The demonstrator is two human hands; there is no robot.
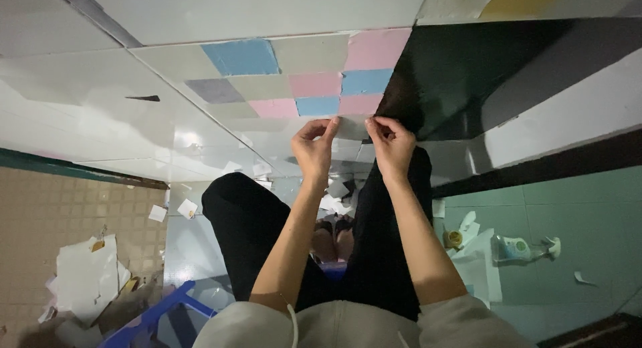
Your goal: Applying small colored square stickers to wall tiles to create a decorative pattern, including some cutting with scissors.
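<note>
Both hands are up at the wall, pinching one pale square sticker tile (352, 127) between them. Left hand (314, 149) has thumb and fingertips closed on its left top corner, right hand (391, 147) closed on its right top corner. The tile sits at the bottom edge of a patchwork of blue, pink, grey and cream wall tiles (294, 80), just beside a black panel (495, 73). Paper scraps (87, 278) litter the floor below; a spray bottle (518, 247) lies on green floor tiles.
</note>
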